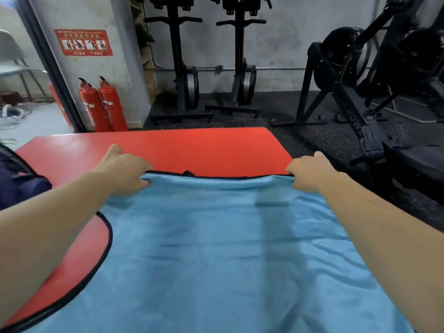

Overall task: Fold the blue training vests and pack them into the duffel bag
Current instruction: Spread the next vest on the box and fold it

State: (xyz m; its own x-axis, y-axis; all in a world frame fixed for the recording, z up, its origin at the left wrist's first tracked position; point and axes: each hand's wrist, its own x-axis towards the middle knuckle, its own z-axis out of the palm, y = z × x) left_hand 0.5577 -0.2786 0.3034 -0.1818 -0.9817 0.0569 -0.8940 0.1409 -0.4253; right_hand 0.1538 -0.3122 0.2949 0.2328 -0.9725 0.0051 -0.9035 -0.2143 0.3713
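Head view: a light blue mesh training vest (pixel 216 248) with black edge trim lies spread across a flat red table top (pixel 192 147), filling the lower centre and lower right of the frame. Its far hem runs straight across the middle of the picture. The left hand (pixel 125 169) grips the hem's left corner, fingers curled under the fabric and thumb stretched out above. The right hand (pixel 310 173) grips the hem's right corner in the same way, near the table's right edge. Both forearms reach in from the bottom corners.

At the left edge, on the table, sits a dark navy fabric object (pixel 16 186), mostly cut off. In the upper left, two red fire extinguishers (pixel 103 104) stand on the floor against a grey wall, below a red instruction poster (pixel 83 42). Two black upright rowing machines (pixel 185 68) stand at the top centre.
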